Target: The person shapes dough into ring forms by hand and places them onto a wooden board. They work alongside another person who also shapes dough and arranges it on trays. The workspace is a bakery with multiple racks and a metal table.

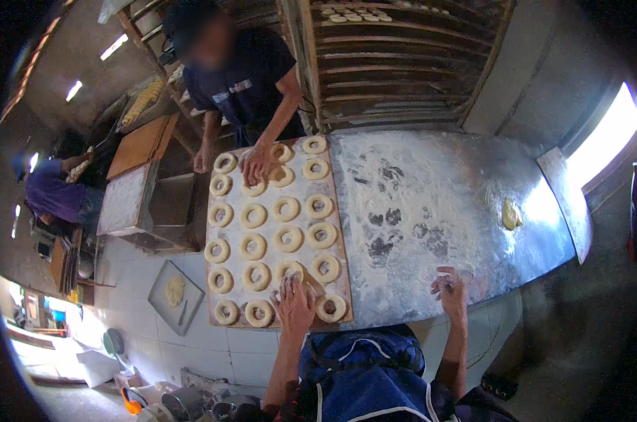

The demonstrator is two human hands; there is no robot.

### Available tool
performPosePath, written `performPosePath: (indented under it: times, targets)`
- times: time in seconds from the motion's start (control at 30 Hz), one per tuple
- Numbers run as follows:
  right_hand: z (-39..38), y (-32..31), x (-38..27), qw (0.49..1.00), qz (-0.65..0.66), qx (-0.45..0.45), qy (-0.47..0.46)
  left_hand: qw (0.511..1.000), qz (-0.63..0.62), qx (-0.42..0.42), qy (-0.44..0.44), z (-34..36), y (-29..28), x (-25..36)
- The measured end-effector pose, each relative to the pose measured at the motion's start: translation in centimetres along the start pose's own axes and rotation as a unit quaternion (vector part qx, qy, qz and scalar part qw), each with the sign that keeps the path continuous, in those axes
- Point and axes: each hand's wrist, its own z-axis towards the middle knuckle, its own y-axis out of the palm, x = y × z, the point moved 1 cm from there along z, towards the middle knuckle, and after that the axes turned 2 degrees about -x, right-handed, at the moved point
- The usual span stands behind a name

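A wooden board point(273, 208), dusted white, holds several rows of pale dough rings point(288, 238). Over the board's near edge, my left hand point(294, 307) reaches with its fingers stretched out. Its fingertips rest at the near side of one dough ring point(289, 269); what lies under the palm is hidden. Right beside it is another dough ring point(330, 307). My right hand point(451, 291) hangs at the table's front edge, fingers apart and slightly bent, with nothing in it. Across the board, another person's hand point(259, 163) touches a ring in the far rows.
The floured metal table point(466, 239) extends right of the board, with a yellowish dough lump point(512, 214) and an upright panel point(566, 202) at its end. A tray point(176, 297) with dough lies at lower left. Wooden racks point(403, 67) stand behind. A second person point(57, 184) is at far left.
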Motion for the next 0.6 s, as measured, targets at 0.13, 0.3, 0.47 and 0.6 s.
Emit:
performPosePath:
  times: [0.13,0.3,0.47,0.6]
  targets:
    - [0.4,-5.5,4.2,0.994,-0.016,0.084,-0.062,0.999,0.023,0.011,-0.04,-0.4,1.0,1.8]
    - [0.9,-13.1,9.2,0.956,-0.159,0.233,-0.085,0.997,0.023,0.071,0.009,-0.4,1.3,5.1]
    - [2.6,-19.8,13.3,0.914,-0.111,0.372,-0.12,0.992,-0.075,0.084,0.057,-2.6,2.8,12.8]
    - [4.7,-23.7,15.8,0.92,-0.093,0.358,-0.129,0.978,-0.155,0.135,0.037,-5.3,4.7,17.7]
